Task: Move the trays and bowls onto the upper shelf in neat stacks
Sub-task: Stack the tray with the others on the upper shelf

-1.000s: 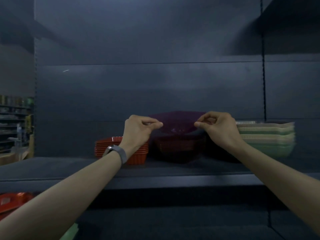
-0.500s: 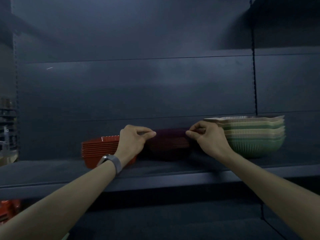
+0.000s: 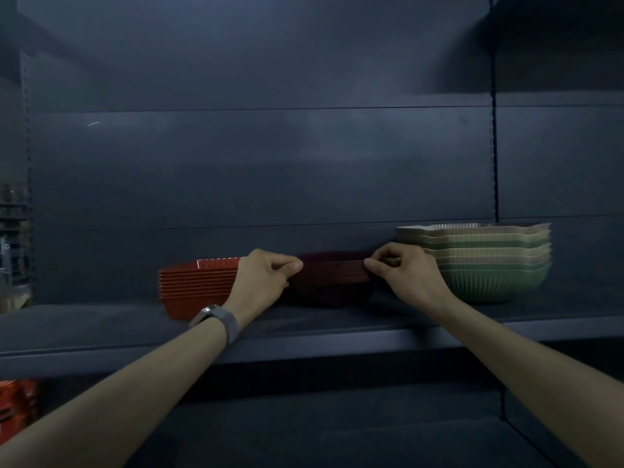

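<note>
Placement of the maroon bowl stack [image 3: 332, 282] on the upper shelf [image 3: 101, 329] looks nearly done: it sits between the red tray stack [image 3: 197, 283] and the green bowl stack [image 3: 493, 268], with the left grip [image 3: 265, 282] and right grip [image 3: 405, 276] pinching its rim. The next move likely calls for an even release, once the dark, ribbed, tightly nested pile is square.

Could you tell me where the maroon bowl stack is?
Head view, centre: maroon bowl stack on the upper shelf, between red trays and green bowls; left hand and right hand pinch its rim.
</note>
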`<action>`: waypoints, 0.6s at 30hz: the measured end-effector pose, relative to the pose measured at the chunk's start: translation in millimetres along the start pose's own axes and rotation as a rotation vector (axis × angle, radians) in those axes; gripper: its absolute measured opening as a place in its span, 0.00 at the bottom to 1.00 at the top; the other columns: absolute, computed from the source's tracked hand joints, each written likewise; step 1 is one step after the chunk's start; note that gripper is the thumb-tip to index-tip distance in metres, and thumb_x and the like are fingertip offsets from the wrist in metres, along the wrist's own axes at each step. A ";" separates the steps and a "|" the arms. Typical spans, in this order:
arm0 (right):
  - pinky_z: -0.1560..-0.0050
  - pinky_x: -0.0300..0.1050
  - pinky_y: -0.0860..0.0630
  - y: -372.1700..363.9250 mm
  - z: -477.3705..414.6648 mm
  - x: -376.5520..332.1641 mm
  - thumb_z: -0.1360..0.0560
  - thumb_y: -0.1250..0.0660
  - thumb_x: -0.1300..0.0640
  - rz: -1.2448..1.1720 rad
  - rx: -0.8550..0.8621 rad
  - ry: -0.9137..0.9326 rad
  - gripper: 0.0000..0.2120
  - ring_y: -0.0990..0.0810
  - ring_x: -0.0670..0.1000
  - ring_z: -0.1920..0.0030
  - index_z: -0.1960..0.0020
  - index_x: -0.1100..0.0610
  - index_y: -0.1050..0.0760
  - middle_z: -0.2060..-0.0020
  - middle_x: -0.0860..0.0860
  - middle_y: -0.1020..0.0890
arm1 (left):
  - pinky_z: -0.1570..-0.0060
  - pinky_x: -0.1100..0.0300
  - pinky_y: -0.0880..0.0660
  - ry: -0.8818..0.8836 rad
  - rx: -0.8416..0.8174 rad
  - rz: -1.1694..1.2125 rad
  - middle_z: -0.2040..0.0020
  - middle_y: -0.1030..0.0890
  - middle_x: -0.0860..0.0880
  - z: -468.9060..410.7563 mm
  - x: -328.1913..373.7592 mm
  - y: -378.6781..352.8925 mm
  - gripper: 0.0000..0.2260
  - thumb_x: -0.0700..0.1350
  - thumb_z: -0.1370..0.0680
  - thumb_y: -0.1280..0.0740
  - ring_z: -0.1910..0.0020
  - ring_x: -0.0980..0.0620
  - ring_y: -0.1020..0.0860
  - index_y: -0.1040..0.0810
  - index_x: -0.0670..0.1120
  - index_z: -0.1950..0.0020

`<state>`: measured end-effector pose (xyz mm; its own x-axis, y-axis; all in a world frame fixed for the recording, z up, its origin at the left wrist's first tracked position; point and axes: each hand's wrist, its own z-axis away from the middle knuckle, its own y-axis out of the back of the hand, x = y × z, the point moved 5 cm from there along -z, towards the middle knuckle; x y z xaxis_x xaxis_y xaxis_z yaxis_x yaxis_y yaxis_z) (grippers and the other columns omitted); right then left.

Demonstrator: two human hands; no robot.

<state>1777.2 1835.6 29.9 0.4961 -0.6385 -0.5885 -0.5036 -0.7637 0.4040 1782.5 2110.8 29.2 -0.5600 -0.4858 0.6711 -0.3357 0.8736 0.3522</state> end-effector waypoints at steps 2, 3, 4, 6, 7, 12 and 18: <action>0.51 0.41 0.27 -0.2 2.7 -2.2 0.22 0.25 0.46 0.011 -0.012 -0.001 0.06 0.16 0.45 0.51 0.55 0.48 0.16 0.58 0.45 0.13 | 0.46 0.58 0.16 -0.003 -0.006 -0.011 0.53 0.12 0.56 1.1 0.6 0.0 0.05 0.46 0.20 0.26 0.53 0.57 0.13 0.11 0.50 0.46; 0.50 0.41 0.27 0.2 4.5 -3.6 0.22 0.25 0.47 0.016 -0.016 -0.001 0.06 0.16 0.46 0.50 0.54 0.48 0.16 0.57 0.45 0.13 | 0.46 0.58 0.16 -0.003 -0.012 -0.020 0.52 0.12 0.55 1.5 1.5 0.4 0.05 0.46 0.20 0.26 0.53 0.57 0.13 0.11 0.50 0.45; 0.49 0.41 0.27 1.0 6.1 -4.9 0.21 0.26 0.47 0.020 -0.020 -0.003 0.05 0.16 0.46 0.49 0.52 0.48 0.15 0.56 0.45 0.13 | 0.46 0.58 0.16 -0.005 -0.018 -0.032 0.51 0.12 0.54 2.2 2.7 0.7 0.06 0.46 0.19 0.26 0.53 0.57 0.13 0.12 0.50 0.44; 0.46 0.37 0.28 2.8 10.7 -7.0 0.22 0.25 0.49 0.040 -0.041 -0.005 0.06 0.17 0.46 0.46 0.45 0.47 0.14 0.52 0.45 0.13 | 0.46 0.57 0.16 -0.011 -0.034 -0.060 0.49 0.12 0.53 4.1 5.2 0.8 0.08 0.46 0.19 0.27 0.53 0.55 0.13 0.13 0.49 0.41; 0.45 0.35 0.29 3.2 13.8 -8.5 0.22 0.25 0.50 0.057 -0.064 -0.008 0.11 0.18 0.45 0.45 0.40 0.46 0.15 0.50 0.45 0.14 | 0.45 0.56 0.16 -0.013 -0.043 -0.064 0.48 0.12 0.53 5.9 6.7 1.4 0.09 0.47 0.19 0.27 0.52 0.55 0.13 0.13 0.49 0.40; 0.38 0.36 0.28 4.6 28.4 -16.8 0.24 0.24 0.51 0.061 -0.108 0.009 0.25 0.18 0.47 0.38 0.27 0.46 0.22 0.40 0.48 0.15 | 0.43 0.55 0.16 0.009 -0.069 -0.026 0.40 0.15 0.53 17.3 11.9 4.9 0.15 0.51 0.19 0.27 0.51 0.55 0.13 0.16 0.50 0.34; 0.45 0.38 0.23 9.3 49.8 -41.4 0.21 0.28 0.54 0.010 -0.029 0.027 0.21 0.16 0.45 0.46 0.30 0.50 0.24 0.42 0.46 0.19 | 0.41 0.63 0.19 -0.024 -0.063 -0.077 0.42 0.13 0.51 38.9 25.9 13.2 0.15 0.46 0.21 0.27 0.50 0.60 0.15 0.16 0.51 0.34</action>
<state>1716.8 1859.7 23.2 0.5100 -0.6483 -0.5654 -0.4881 -0.7593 0.4303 1734.2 2108.6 25.8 -0.5523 -0.5518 0.6250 -0.3306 0.8331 0.4434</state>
